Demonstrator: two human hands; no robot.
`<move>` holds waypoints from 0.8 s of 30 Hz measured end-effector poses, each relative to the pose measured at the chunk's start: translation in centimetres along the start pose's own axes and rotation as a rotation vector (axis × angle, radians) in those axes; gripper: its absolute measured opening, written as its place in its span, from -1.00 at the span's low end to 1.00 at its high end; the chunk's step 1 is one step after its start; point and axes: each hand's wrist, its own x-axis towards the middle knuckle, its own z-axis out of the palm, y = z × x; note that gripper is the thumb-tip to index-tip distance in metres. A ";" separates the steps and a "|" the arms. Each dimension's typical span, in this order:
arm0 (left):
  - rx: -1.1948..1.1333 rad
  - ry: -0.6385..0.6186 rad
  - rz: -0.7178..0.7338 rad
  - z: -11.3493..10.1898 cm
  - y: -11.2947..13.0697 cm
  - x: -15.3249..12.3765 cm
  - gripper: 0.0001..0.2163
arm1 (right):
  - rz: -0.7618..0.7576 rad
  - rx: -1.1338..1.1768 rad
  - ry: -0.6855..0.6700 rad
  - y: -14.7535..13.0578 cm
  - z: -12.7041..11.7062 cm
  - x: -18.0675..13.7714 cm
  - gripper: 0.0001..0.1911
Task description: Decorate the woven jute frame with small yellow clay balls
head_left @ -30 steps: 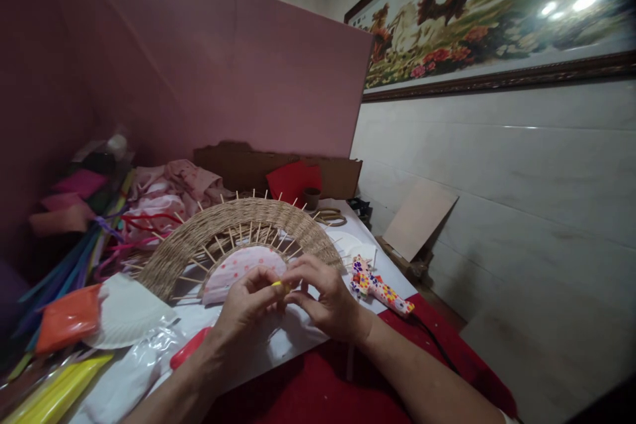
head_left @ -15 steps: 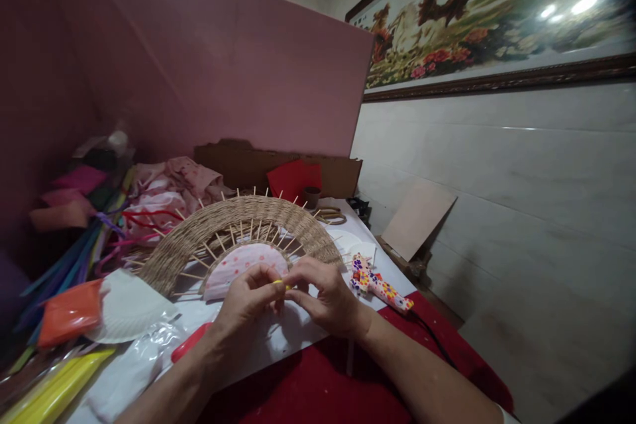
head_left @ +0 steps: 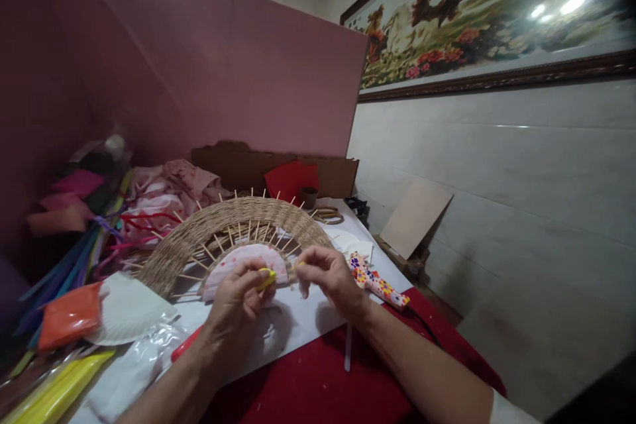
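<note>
My left hand [head_left: 237, 301] pinches a small yellow piece [head_left: 267, 276] between thumb and fingers. My right hand [head_left: 325, 275] is a short way to its right, fingers pinched on a tiny yellow bit I can barely see. Both hover just in front of a pink dotted half-disc [head_left: 238, 264]. That half-disc is the core of a half-round woven fan of tan cord [head_left: 218, 222] with wooden sticks poking out like spokes. The fan lies on white paper [head_left: 298, 321] over a red cloth [head_left: 318, 391].
A flower-patterned glue gun [head_left: 377, 286] lies right of my right hand. At the left are a white paper plate [head_left: 124, 311], an orange packet [head_left: 67, 318], yellow foam [head_left: 54, 394], coloured pipe cleaners [head_left: 99, 238] and pink fabric [head_left: 169, 189]. A cardboard box [head_left: 258, 169] stands behind, a tiled wall at right.
My hands, which were touching around the yellow piece, have drawn apart. The left keeps the yellow piece and the right has moved up and to the right.
</note>
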 end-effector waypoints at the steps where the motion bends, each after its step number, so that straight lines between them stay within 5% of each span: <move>1: -0.005 0.021 0.032 0.0 0.3 0.1 -0.74 | 0.039 0.130 0.032 0.0 -0.2 0.2 -0.81; 5: 0.003 -0.010 0.052 -0.1 0.7 0.3 -0.72 | 0.087 0.331 0.065 -0.1 -0.3 0.5 -0.66; 17: 0.237 -0.057 -0.039 0.3 0.2 -0.4 -0.89 | 0.192 0.337 -0.024 -0.1 -0.2 0.3 -0.76; 24: 0.133 -0.066 -0.060 0.1 -0.2 0.0 -0.83 | 0.219 0.343 -0.019 0.0 -0.3 0.4 -0.65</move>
